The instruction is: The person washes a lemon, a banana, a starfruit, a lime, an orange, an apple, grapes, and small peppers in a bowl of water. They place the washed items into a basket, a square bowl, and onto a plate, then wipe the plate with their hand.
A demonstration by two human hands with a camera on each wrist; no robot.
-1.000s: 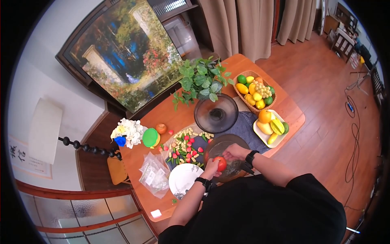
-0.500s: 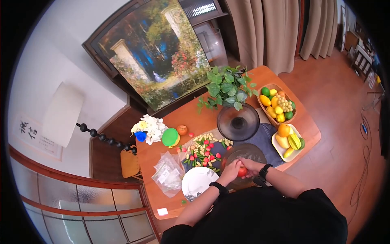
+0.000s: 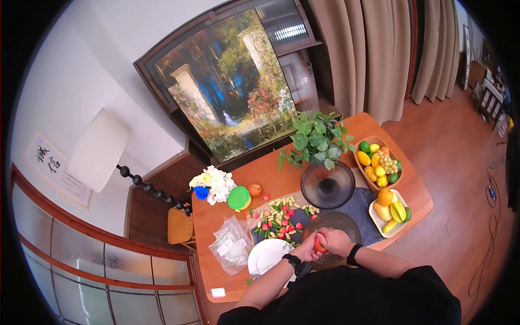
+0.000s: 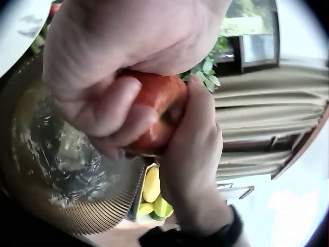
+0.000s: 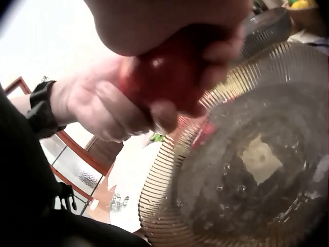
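Both hands grip a red apple (image 4: 164, 92) between them, held over a ribbed glass bowl (image 5: 157, 198) with water in it. My left hand (image 3: 305, 251) curls its fingers around one side of the fruit. From the other side my right hand (image 3: 337, 242) holds it, thumb pressed near the stem hollow in the left wrist view. Fingers and palms hide much of the apple. A pale squarish patch (image 5: 260, 159) shows through the water at the bowl's bottom.
A white plate (image 3: 262, 260) stands left of the bowl, with strewn small red, green and tan produce (image 3: 281, 216) behind it. Beyond the bowl is a dark glass stand (image 3: 311, 187). A fruit basket (image 3: 398, 184) and fruit tray (image 3: 376, 214) stand right; plastic bags (image 3: 230, 246) lie left.
The right hand has closed in on the apple, and both hands now wrap it more fully. The head view has swung, shifting the table right and down in the picture.
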